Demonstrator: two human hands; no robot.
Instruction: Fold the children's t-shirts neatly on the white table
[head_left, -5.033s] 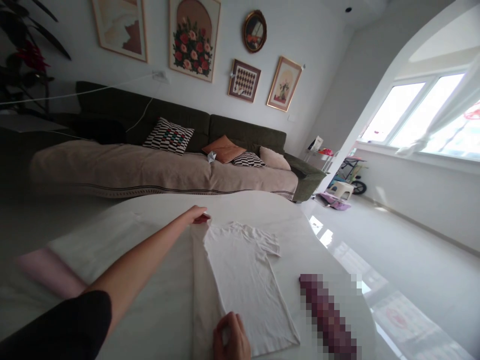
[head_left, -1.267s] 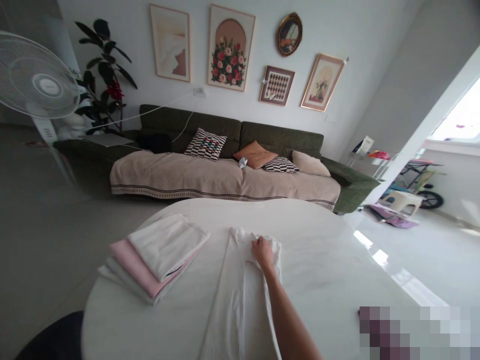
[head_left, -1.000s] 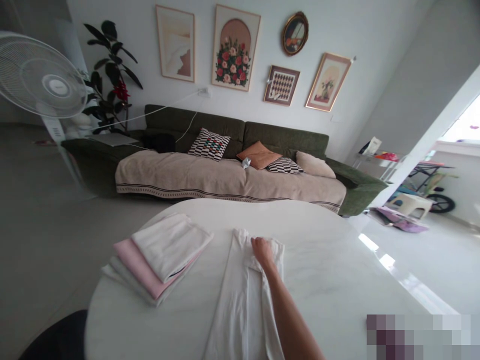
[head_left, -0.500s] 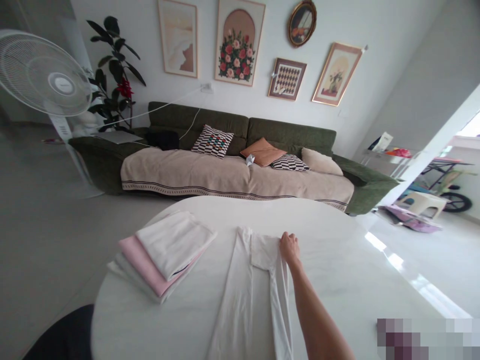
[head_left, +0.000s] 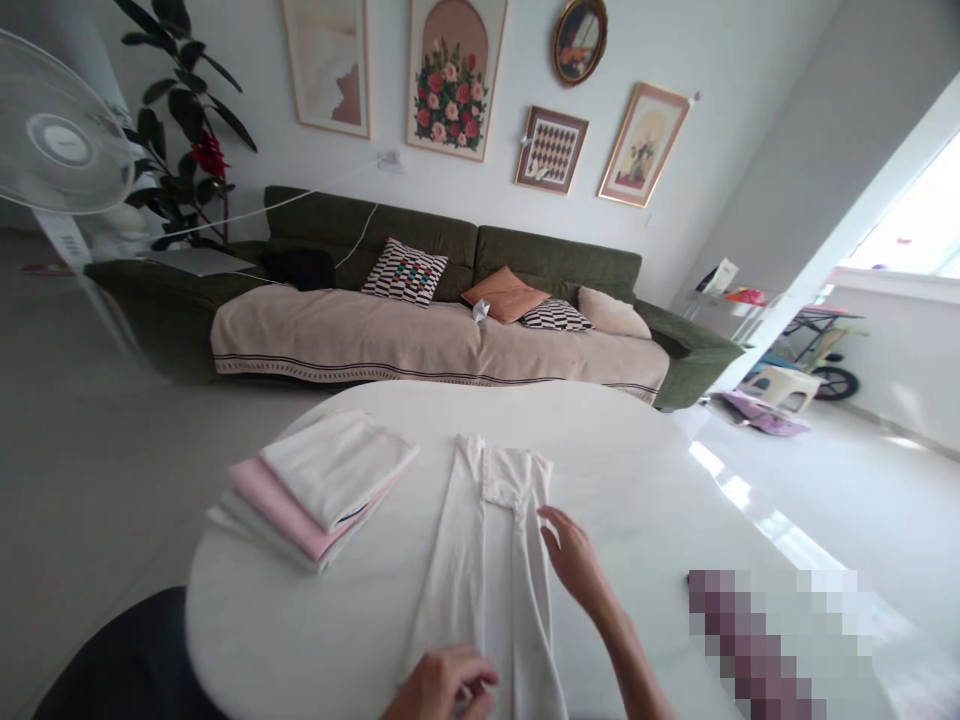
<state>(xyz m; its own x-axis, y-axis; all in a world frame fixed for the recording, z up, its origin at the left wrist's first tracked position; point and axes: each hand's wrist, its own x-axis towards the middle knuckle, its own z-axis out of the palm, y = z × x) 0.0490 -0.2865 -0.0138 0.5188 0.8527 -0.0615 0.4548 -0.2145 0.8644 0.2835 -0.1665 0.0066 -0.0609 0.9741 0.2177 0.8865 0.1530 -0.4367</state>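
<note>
A white garment (head_left: 459,560) lies in a long narrow strip on the white table, its far end folded over and its near end running out of the bottom of the view. At its right edge, just below the folded end, my right hand (head_left: 574,560) is open with fingers apart and slightly bent. Over the garment's lower left part is my left hand (head_left: 450,683), its fingers curled and apart from the thumb, with nothing visible in them. To the left sits a stack of folded clothes (head_left: 337,470), white on top with pink below.
The rounded white table (head_left: 622,430) fills the foreground. Behind it stands a green sofa (head_left: 555,250) with cushions. A fan (head_left: 60,140) stands at the far left, and a dark rounded object (head_left: 135,660) is at the lower left.
My right hand has let go of the garment's far right corner and moved down along its edge. My left hand has come into view at the bottom. The whole view has shifted.
</note>
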